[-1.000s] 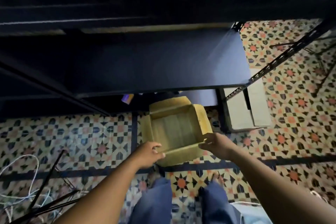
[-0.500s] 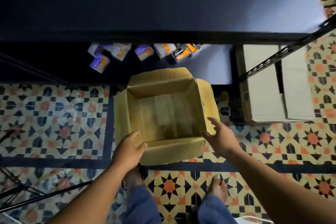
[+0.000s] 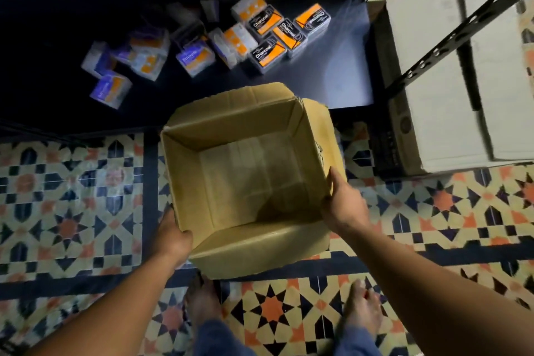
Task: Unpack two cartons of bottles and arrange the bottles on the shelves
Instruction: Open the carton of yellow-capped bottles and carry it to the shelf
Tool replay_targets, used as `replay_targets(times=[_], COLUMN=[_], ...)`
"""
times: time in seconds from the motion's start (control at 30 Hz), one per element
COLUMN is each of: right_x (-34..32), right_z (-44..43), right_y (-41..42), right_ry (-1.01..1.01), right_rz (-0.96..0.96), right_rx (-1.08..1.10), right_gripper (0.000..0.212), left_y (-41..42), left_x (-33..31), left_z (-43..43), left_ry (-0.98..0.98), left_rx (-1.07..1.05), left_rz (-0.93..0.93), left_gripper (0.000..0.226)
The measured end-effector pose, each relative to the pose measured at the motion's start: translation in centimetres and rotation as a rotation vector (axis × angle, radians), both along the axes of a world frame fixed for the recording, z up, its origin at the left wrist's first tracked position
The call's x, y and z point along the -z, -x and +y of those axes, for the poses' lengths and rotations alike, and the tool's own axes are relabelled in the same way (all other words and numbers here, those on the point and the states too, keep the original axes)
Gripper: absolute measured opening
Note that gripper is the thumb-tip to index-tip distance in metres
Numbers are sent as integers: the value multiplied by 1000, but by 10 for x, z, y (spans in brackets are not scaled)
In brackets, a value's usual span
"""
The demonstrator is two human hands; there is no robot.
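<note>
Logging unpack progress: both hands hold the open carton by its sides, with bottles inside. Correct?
Not quite. The head view shows the carton empty, only its bare cardboard bottom. The left hand and right hand do hold it by its sides.

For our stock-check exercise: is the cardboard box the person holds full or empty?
Empty: the box has its flaps open and only its bare bottom shows.

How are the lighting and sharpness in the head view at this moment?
Head view: the carton is well lit, with a soft shadow in its near right corner; the shelf is dark but for a pale glare patch at its right; the Charcoal boxes read clearly, the purple boxes are smeared.
</note>
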State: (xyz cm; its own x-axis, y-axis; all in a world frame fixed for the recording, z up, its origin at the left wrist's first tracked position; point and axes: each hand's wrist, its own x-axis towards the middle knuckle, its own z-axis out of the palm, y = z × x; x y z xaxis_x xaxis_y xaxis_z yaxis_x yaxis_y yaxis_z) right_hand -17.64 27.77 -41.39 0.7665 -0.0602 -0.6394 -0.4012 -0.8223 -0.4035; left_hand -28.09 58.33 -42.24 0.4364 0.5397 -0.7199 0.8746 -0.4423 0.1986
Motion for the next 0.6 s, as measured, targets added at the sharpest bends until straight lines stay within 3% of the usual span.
replay_targets(times=[0.1, 0.4, 0.6], right_x=[0, -11, -14], right_z=[-10, -85, -142], right_y=[12, 58, 47], right_ry=[-3, -99, -100], right_rz=[33, 62, 4], right_rx=[55, 285, 404], right_gripper=[65, 66, 64], left_y=[0, -5, -33], left_x=[0, -6, -8], left_z=[-11, -63, -108], left_ry=[30, 101, 167], left_rx=[11, 220, 380], left_rz=[1, 27, 41], left_gripper=[53, 55, 29])
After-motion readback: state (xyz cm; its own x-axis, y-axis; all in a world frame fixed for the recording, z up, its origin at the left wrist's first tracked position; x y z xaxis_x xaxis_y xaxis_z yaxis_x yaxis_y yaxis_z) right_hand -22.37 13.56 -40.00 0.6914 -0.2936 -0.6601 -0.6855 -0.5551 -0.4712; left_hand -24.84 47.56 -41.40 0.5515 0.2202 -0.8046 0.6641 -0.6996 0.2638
